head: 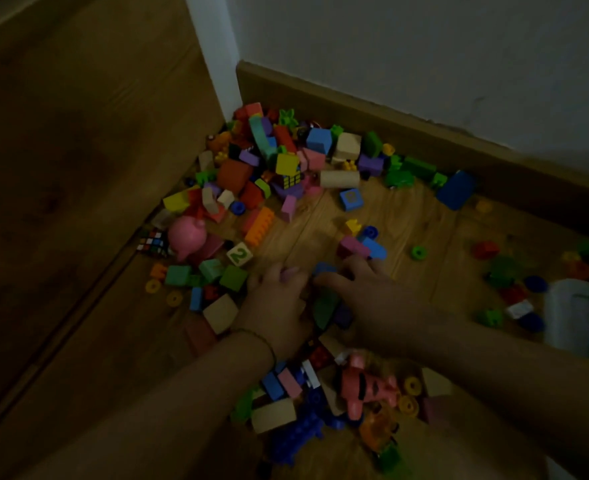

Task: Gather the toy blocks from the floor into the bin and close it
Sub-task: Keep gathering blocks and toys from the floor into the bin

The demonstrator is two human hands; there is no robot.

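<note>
Left hand (275, 303) and right hand (369, 296) flank coloured plastic toy blocks (324, 306); dimness hides whether fingers (288, 271) grip. Loose scooping could scatter them

I see a pink pig toy (186, 237) at nine o'clock, an orange brick (259, 226), a cream cube (239, 254) marked with a green 2, and a brown woodgrain floor (407, 216).
</note>
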